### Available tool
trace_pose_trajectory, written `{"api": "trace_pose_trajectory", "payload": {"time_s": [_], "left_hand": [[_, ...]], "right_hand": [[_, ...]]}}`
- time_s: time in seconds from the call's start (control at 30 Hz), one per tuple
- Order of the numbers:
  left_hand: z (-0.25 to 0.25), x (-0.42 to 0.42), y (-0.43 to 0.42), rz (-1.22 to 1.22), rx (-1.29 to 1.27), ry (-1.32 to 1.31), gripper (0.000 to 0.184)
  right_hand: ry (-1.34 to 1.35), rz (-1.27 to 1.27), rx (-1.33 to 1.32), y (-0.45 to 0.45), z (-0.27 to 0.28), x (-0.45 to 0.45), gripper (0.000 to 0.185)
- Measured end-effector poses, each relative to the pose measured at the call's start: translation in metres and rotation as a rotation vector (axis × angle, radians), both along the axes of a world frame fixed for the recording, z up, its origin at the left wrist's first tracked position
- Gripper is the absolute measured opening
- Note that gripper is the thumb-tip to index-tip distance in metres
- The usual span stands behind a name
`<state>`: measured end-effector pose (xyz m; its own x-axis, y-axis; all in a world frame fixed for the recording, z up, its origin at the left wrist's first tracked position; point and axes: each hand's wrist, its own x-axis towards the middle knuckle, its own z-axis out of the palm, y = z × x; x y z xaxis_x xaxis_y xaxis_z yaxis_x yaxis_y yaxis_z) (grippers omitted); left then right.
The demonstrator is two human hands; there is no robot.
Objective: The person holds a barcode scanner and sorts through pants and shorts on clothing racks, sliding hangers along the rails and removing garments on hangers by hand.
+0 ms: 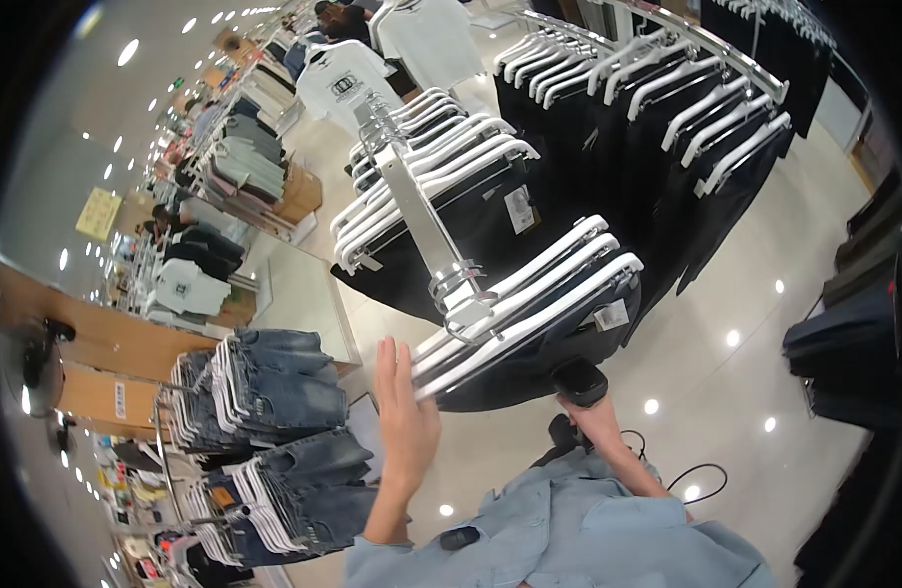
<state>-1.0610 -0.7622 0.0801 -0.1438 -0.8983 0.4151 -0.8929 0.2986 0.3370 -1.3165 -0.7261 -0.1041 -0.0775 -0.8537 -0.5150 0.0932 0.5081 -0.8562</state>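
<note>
Beside white hangers [565, 305], the left hand [406, 423] is straight-fingered and empty, the right hand [592, 419] clasping a black device [580, 380].

Above a tan wall panel [127, 331] are a yellow notice [99, 214] and bright ceiling lights [127, 52]; below it stands a metal clothes rack [164, 443]. Glossy pale floor [710, 382] extends to its right, reflecting lights.

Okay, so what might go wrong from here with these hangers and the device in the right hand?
The white hangers crowd near the rail's end, so a push from the left hand might slide one off. The black device in the right hand sits close to the dark garments and might bump them. The looped cord could possibly snag.
</note>
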Motion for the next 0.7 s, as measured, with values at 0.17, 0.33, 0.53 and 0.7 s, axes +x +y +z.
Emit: {"api": "trace_pose_trajectory", "payload": {"time_s": [0.17,0.33,0.53,0.7], "left_hand": [[0.022,0.007,-0.001,-0.127,0.126,-0.007,0.075],[0.048,0.050,-0.027,-0.251,0.228,0.296,0.066],[0.050,0.057,-0.115,-0.096,-0.094,0.061,0.045],[0.040,0.037,-0.183,-0.136,-0.191,-0.034,0.043]], "right_hand": [[-0.005,0.041,0.019,-0.016,0.000,0.012,0.032],[-0.017,0.049,0.002,-0.034,0.012,0.020,0.031],[0.011,0.062,-0.028,-0.042,0.016,0.029,0.029],[0.123,0.090,0.010,-0.042,0.009,0.030,0.029]]}}
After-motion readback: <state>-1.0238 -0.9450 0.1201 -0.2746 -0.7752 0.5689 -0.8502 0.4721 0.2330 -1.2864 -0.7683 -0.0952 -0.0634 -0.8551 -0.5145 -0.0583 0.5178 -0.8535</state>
